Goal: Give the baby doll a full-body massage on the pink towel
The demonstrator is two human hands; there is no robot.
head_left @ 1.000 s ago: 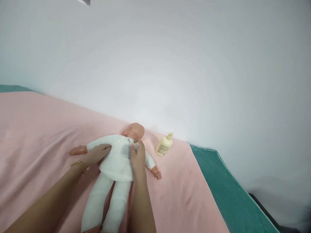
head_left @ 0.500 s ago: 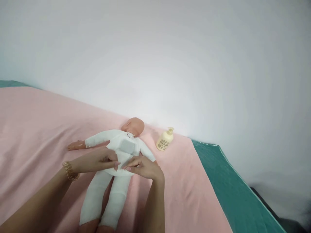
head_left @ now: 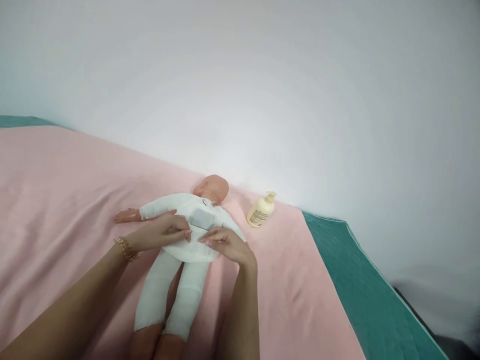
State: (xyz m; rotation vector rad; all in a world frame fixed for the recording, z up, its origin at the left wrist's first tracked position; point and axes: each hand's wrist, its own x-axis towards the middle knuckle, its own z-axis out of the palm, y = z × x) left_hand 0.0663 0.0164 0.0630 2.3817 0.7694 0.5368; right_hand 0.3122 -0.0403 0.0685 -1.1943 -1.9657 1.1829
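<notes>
A baby doll (head_left: 189, 252) lies on the pink sheet, its white cloth body toward me and its bare head at the far end. A grey rectangular piece (head_left: 202, 218) shows on its torso. My left hand (head_left: 168, 232), with a gold bracelet at the wrist, is closed in a pinch on the white cloth just below that piece. Opposite it, my right hand (head_left: 225, 244) pinches the same cloth, fingertips pressed together. A thin dark gap runs along the cloth edge between the hands. Part of the torso is hidden under my fingers.
A cream pump bottle (head_left: 261, 211) stands to the right of the doll. The pink sheet (head_left: 296, 280) lies over a green cover (head_left: 360, 280), which shows at the right. A pale wall (head_left: 240, 90) rises behind the bed surface.
Both hands have moved up the doll's torso to just below the grey piece, and a dark gap now shows at the cloth edge. The view has shifted slightly.
</notes>
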